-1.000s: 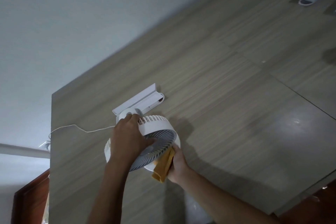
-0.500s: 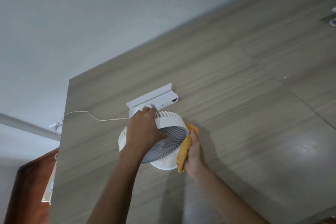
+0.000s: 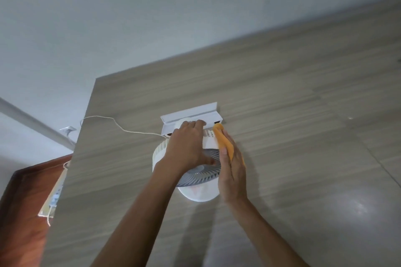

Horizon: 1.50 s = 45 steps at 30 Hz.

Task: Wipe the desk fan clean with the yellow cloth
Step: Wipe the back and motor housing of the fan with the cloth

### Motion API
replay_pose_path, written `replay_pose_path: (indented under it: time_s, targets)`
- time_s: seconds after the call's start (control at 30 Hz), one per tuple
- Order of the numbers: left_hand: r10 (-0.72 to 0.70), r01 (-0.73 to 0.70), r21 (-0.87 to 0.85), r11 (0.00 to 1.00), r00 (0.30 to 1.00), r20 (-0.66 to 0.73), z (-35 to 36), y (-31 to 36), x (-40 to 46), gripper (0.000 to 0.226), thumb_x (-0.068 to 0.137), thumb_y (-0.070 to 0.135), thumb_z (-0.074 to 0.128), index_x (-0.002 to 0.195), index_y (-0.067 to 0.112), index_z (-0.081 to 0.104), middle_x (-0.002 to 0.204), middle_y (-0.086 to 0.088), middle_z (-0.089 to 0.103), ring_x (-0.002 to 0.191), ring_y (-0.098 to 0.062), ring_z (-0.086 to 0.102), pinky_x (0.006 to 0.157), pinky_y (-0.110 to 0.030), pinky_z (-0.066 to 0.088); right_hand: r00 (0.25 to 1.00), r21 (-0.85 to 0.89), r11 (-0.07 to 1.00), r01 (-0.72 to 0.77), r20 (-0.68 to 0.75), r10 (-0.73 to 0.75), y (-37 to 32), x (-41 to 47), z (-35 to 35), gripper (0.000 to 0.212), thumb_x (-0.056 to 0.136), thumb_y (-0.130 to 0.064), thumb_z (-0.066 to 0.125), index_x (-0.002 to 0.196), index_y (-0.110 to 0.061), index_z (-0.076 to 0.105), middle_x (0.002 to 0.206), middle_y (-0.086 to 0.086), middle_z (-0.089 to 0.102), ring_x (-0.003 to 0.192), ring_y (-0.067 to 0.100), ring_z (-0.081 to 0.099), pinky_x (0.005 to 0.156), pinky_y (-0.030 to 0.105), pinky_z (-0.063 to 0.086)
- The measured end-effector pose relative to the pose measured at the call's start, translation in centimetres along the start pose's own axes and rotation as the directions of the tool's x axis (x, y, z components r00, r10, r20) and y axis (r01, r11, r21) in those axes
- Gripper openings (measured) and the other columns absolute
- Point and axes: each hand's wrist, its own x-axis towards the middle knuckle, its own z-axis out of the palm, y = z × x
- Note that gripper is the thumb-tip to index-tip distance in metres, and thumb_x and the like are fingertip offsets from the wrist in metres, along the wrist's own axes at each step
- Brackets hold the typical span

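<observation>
A white desk fan (image 3: 200,176) with a grey spiral grille stands on its round base on the wood-grain desk (image 3: 303,115). My left hand (image 3: 187,147) lies over the top of the fan, fingers on its upper rim and thumb on the grille. My right hand (image 3: 233,171) presses the yellow cloth (image 3: 224,142) flat against the fan's right side, the cloth reaching up to the top rear of the housing. Much of the grille and the fan's top are hidden under my hands.
A white bracket-shaped piece (image 3: 191,115) lies on the desk just behind the fan. A thin white cable (image 3: 121,127) runs from the fan leftward over the desk's left edge. A reddish wooden surface (image 3: 23,208) sits below on the left. A wall stands behind.
My right hand has slid the yellow cloth up the fan's right side, from its lower front toward the top rear. My left hand stays on top of the fan.
</observation>
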Motion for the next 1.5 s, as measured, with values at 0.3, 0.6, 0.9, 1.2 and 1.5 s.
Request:
replay_pose_path:
  time_s: [0.3, 0.6, 0.9, 1.2, 1.5]
  targets:
    - [-0.081, 0.051, -0.338, 0.94, 0.994, -0.074, -2.3, -7.1, -5.3, 0.103, 0.038, 0.059, 0.076, 0.128, 0.017, 0.049, 0.125, 0.0, 0.056, 0.113, -0.02, 0.053, 0.091, -0.03, 0.041, 0.999, 0.0, 0.999, -0.042, 0.015, 0.042, 0.4, -0.7, -0.4, 0.045, 0.104, -0.027, 0.033, 0.148, -0.023, 0.045, 0.153, -0.01, 0.046, 0.143, 0.01, 0.039, 0.117, 0.051, 0.033]
    - [-0.092, 0.019, -0.369, 0.929, 0.979, -0.183, -0.3, -8.0, -5.2, 0.072, 0.045, 0.037, 0.092, 0.11, 0.014, 0.069, 0.107, -0.005, 0.073, 0.096, -0.027, 0.067, 0.085, -0.034, 0.047, 0.985, -0.186, 0.968, 0.171, 0.053, -0.164, -1.0, -1.3, 0.6, 0.045, 0.103, -0.021, 0.034, 0.147, -0.014, 0.045, 0.154, -0.003, 0.044, 0.145, 0.014, 0.037, 0.116, 0.051, 0.034]
    - [-0.063, -0.035, -0.348, 0.937, 0.962, -0.266, -0.1, -7.7, -5.4, 0.048, 0.059, 0.042, 0.058, 0.097, 0.016, 0.073, 0.088, -0.003, 0.076, 0.077, -0.028, 0.069, 0.067, -0.032, 0.051, 0.879, -0.548, 0.687, 0.477, 0.319, -0.355, -5.0, -2.7, 4.9, 0.048, 0.104, -0.036, 0.032, 0.143, -0.017, 0.052, 0.155, -0.003, 0.044, 0.15, 0.02, 0.029, 0.119, 0.05, 0.027]
    - [-0.072, 0.023, -0.529, 0.848, 0.995, -0.073, -1.2, -8.9, -8.1, 0.098, 0.052, 0.036, 0.079, 0.14, 0.025, 0.037, 0.136, 0.017, 0.044, 0.122, -0.005, 0.044, 0.096, -0.022, 0.035, 0.839, -0.378, 0.819, 0.431, 0.502, -0.209, -7.4, -1.5, 3.1, 0.06, 0.102, -0.05, 0.028, 0.152, -0.018, 0.036, 0.163, -0.002, 0.027, 0.153, 0.008, 0.013, 0.125, 0.041, 0.013]
    - [-0.027, -0.112, -0.354, 0.929, 0.931, -0.365, -2.6, -0.2, -7.4, 0.057, 0.076, 0.034, 0.044, 0.127, 0.012, 0.056, 0.148, -0.004, 0.043, 0.142, -0.021, 0.031, 0.112, -0.031, 0.025, 0.977, 0.198, 0.979, -0.046, 0.213, 0.003, -6.1, 1.9, -2.7, 0.048, 0.097, 0.009, 0.043, 0.129, -0.021, 0.06, 0.142, -0.002, 0.058, 0.137, 0.012, 0.049, 0.116, 0.038, 0.039]
